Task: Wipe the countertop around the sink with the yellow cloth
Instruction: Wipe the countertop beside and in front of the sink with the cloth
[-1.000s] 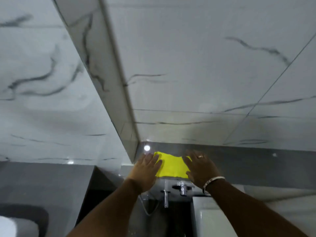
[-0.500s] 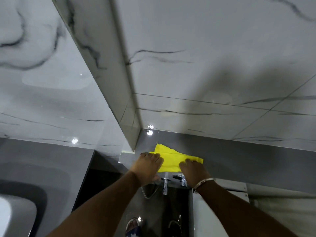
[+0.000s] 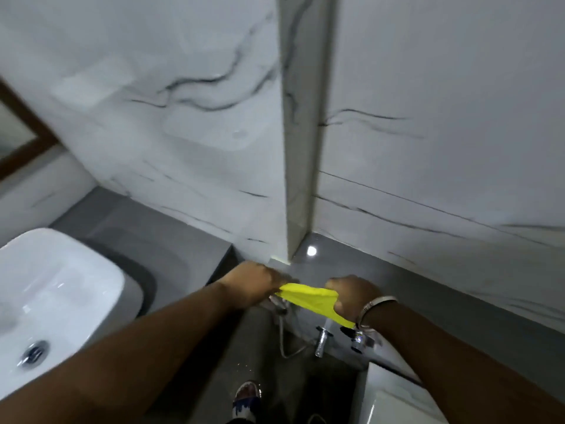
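Where the two hands meet, the yellow cloth (image 3: 312,298) is stretched between them, bunched into a loose band that sags a little and trails a pointed corner down past the right wrist. The left hand (image 3: 253,283) is closed on the cloth's left end, fingers curled around it. The right hand (image 3: 351,293) is clenched on the right end, knuckles up, with a silver bracelet (image 3: 377,304) on the wrist behind it. The cloth is held up, clear of the grey ledge (image 3: 428,289) that runs along the foot of the wall on the right; a bright spot of light reflects on that ledge near the corner.

Just below the cloth, chrome tap fittings (image 3: 322,336) stick out, and a thin metal hose (image 3: 287,341) loops down beside them. Under these, the dark floor shows a sandalled foot (image 3: 247,396).

To the left, the grey tabletop (image 3: 153,221) carries a white basin (image 3: 55,289) with a chrome drain (image 3: 33,353) in its bottom. The cloth is near the tabletop's right end, well apart from the basin.

White tiles with dark veins cover the wall (image 3: 443,102), and a narrow tiled pillar (image 3: 301,133) juts out above the hands. At the far left edge, a brown frame (image 3: 27,130) is partly visible. The whole view is slightly blurred.
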Demonstrator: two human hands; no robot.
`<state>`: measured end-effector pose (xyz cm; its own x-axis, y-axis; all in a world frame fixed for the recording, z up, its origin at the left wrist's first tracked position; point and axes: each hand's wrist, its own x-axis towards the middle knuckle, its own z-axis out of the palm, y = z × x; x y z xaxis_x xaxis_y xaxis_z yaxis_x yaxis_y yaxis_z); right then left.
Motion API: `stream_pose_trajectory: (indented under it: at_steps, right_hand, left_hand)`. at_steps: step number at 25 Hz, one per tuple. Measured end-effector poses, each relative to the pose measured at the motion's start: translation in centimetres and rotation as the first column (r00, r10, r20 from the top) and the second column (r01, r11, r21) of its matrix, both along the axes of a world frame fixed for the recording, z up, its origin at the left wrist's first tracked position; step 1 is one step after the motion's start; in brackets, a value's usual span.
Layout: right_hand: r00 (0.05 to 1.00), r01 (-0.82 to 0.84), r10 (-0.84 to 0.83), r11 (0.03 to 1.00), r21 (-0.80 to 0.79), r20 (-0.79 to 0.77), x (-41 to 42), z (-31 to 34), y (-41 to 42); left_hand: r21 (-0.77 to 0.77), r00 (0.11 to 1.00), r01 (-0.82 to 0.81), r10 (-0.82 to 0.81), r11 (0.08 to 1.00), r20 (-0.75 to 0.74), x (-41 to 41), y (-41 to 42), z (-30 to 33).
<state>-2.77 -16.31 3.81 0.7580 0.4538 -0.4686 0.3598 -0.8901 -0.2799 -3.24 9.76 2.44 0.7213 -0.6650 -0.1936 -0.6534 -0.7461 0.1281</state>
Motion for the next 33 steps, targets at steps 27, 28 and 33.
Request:
stream_pose_trajectory:
  at_steps: [27,28,33]
  right_hand:
    - [0.762,-0.601,0.622,0.783,-0.162,0.18,12.4,-13.1,41.0]
    - [0.751,-0.617,0.624,0.78,-0.105,0.215,12.9,-13.4,41.8]
    - [0.637,-0.69,0.699,0.705,-0.163,0.326,13.4,-16.7,46.7]
  left_hand:
    - [-0.205,0.699,-0.687,0.711,0.698,0.079,3.1,44.5,-4.2]
    - [-0.21,0.66,-0.708,0.738,0.674,0.141,1.4,44.9,-4.2]
    - [-0.195,0.478,-0.853,0.875,0.484,0.078,-1.9,45.0,-6.5]
